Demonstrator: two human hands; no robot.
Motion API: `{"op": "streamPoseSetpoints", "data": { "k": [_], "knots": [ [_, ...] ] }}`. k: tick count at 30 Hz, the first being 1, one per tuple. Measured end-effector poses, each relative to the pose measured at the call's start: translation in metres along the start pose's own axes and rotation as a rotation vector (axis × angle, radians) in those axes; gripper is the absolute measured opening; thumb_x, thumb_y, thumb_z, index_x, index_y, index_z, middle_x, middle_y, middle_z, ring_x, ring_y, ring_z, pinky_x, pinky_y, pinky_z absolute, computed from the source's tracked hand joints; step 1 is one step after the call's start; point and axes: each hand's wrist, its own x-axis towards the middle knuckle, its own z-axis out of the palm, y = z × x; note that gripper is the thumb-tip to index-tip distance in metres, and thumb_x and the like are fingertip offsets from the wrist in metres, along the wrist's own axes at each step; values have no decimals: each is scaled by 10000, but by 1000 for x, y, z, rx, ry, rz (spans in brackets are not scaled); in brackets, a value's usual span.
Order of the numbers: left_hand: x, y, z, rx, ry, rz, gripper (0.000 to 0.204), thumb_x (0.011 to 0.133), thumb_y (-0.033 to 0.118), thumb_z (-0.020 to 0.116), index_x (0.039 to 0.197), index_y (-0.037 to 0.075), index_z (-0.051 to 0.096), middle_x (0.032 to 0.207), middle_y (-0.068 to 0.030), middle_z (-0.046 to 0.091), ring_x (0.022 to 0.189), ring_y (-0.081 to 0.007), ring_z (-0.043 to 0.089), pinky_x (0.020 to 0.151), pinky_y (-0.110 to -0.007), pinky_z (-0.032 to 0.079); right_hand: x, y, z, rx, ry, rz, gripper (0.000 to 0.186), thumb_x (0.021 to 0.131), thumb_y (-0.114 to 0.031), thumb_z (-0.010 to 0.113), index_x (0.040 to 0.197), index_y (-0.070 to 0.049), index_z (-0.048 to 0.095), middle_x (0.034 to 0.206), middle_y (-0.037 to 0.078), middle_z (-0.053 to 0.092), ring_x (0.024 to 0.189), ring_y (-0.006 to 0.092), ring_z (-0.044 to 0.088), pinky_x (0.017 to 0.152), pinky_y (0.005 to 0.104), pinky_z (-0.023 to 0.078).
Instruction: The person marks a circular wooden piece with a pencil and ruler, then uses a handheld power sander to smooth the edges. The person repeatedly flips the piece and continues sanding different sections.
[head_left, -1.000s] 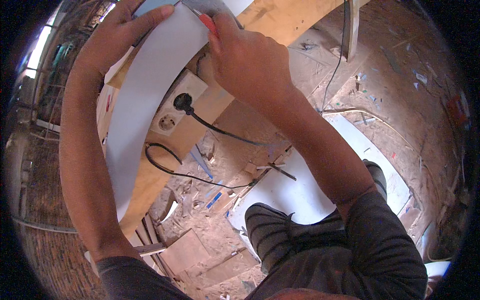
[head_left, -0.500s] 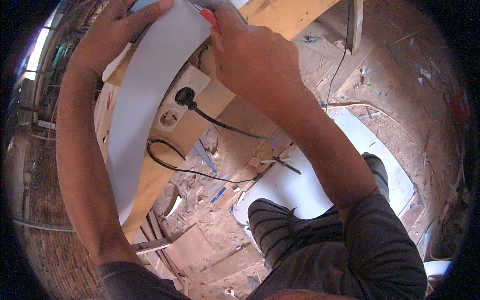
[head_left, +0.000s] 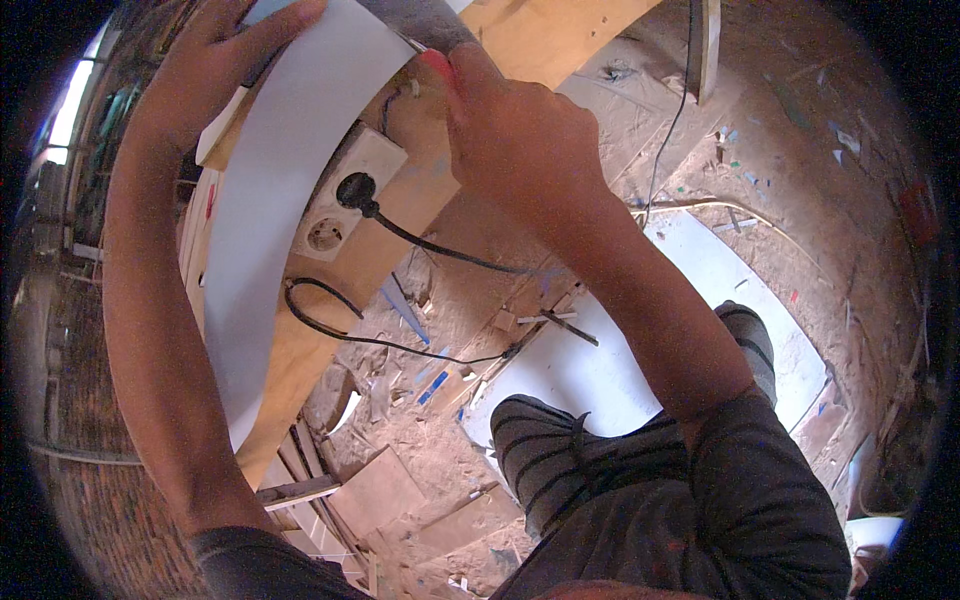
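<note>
Reaches forward, bare-armed below loose, dark grey fabric sleeves (head_left: 770, 490). Holds the bare left forearm (head_left: 155, 320) upright along the left side, with an inward bend at the wrist. Rests the bare left hand (head_left: 215, 50) near the top edge, with the thumb (head_left: 280, 32) stretched rightward, fingertips cut off from view. Slants the bare right forearm (head_left: 655, 300) up and leftward from the lower right. Curls the bare right hand (head_left: 525, 135) tightly into a fist, back facing the viewer. Shows legs (head_left: 540, 465) in creased, dark grey fabric trousers.
</note>
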Motion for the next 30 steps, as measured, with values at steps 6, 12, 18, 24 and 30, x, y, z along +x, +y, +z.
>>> {"op": "streamPoseSetpoints", "data": {
  "k": [6,12,18,24,30],
  "knots": [
    [1,14,18,-64,87,-103,544,959,427,753,1280,-5,671,1191,-151,714,1076,-244,690,934,-378,550,-18,22,4,-44,-84,76,267,1086,-363,516,1208,-131,566,823,227,742,777,462,743,666,608,576],
    [26,-69,-17,285,168,108,654,976,483,738,1468,71,612,1303,-150,697,1187,-266,655,1036,-399,512,-64,41,-27,145,-40,214,343,1030,-379,675,1214,-99,606,867,162,744,812,336,755,677,477,561],
    [28,-49,-14,50,-59,115,687,934,549,759,1381,35,672,1290,-184,698,1178,-238,662,1035,-376,510,103,29,-76,345,393,-586,416,916,-451,834,1081,-83,734,667,24,537,614,136,590,565,308,475],
    [39,-43,-9,52,85,149,753,910,574,774,1410,27,643,1298,-191,695,1177,-273,668,1010,-409,525,183,6,-93,194,-215,-494,576,894,-529,805,1009,19,670,691,169,602,755,249,663,711,416,536],
    [6,-44,-23,402,306,71,703,868,560,826,1232,-20,672,1198,-216,712,1098,-298,698,955,-411,542,160,-15,-99,406,-337,-326,429,918,-473,816,1020,-66,729,693,63,596,638,153,616,610,356,514]
  ]
}}
